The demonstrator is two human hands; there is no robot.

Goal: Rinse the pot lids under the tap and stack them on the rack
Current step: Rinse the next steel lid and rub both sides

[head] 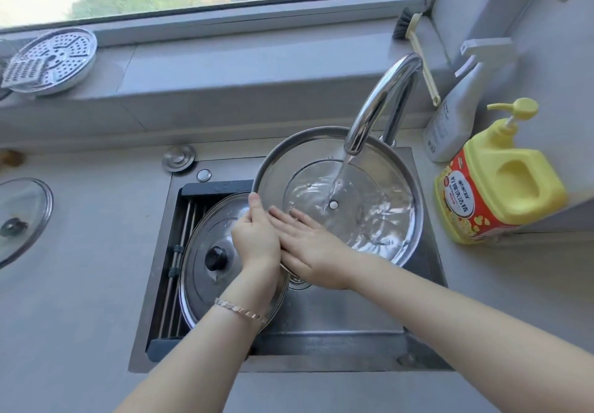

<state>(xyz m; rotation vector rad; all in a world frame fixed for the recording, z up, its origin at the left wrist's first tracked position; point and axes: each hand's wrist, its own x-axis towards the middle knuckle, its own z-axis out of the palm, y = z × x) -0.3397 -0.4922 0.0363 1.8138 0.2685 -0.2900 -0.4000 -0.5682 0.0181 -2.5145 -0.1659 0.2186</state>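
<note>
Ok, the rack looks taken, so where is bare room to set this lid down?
Bare counter lies between the glass lid and the sink, and along the sill between steamer plate and brush. Crowded: the knobbed lid takes up the rack; soap bottle and spray bottle fill the right corner.

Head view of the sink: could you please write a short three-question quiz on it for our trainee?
1. True or false: water from the tap is falling onto the upturned lid.
2. Which of the hands grips that lid's rim? A the left; B the right; C neither.
3. Fill in: the lid with the black knob lies on the ____ across the sink.
Key: 1 true. 2 A: the left hand grips the rim, the right hand lies flat inside. 3 rack.
</note>
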